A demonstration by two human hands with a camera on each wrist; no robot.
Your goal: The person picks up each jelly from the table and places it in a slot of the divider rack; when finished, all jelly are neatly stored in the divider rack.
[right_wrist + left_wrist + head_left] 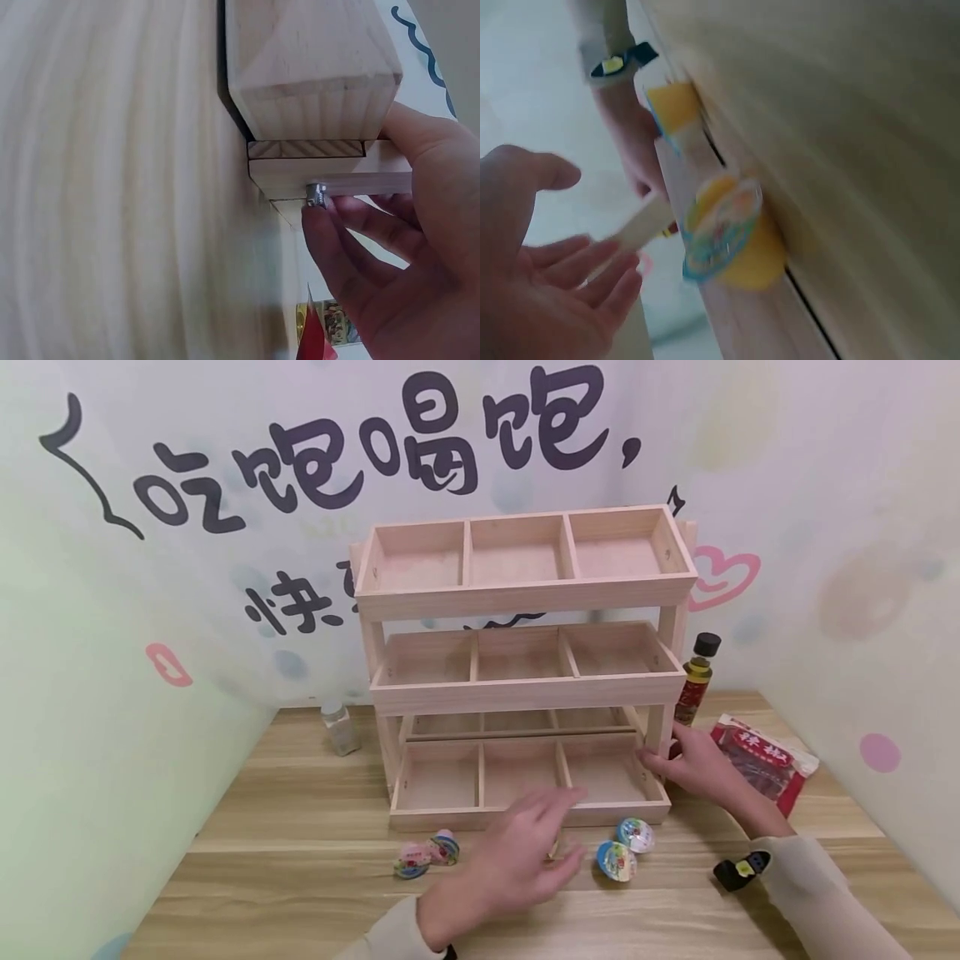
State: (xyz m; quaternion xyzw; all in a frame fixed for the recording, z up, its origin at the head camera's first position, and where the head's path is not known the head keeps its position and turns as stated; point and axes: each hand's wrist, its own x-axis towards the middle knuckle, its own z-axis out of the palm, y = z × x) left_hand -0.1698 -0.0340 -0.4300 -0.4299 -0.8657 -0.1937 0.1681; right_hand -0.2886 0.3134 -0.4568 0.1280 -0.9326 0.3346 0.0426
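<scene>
A: left hand [517, 852] loose, nothing in it, right hand [696, 766] gripping the wooden rack [525, 696] low on its right side, rack's standing on the table [262, 860]

B: careful tho, one hard tug there could swing it into the jelly cups [617, 862] just in front

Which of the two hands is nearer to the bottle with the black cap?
Right. The right hand is at the side of the rack, just in front of the bottle; the left hand is farther away, before the rack's front.

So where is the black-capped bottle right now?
In the head view, the bottle stands at the wooden shelf's right side, behind the right hand.
</scene>
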